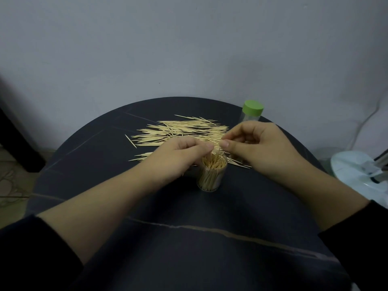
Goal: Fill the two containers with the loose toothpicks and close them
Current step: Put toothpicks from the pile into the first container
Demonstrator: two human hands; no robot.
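Currently I log 1 open container point(212, 175), nearly full, upright between my left hand point(180, 155) and right hand point(259, 147), both curled and pinching toothpicks point(215, 148) just above its mouth; loose pile point(180, 132) behind, 1 green-lidded container point(252, 113) beyond.

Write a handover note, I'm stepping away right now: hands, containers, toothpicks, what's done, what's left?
Left hand and right hand: both pinch a toothpick bundle above the open container.
Open container: in front of the pile, nearly full, no lid.
Green-lidded container: behind the right hand, capped, contents unclear.
Loose toothpicks: many on the table beyond the hands.
Left: finish filling, fill the second, close both.
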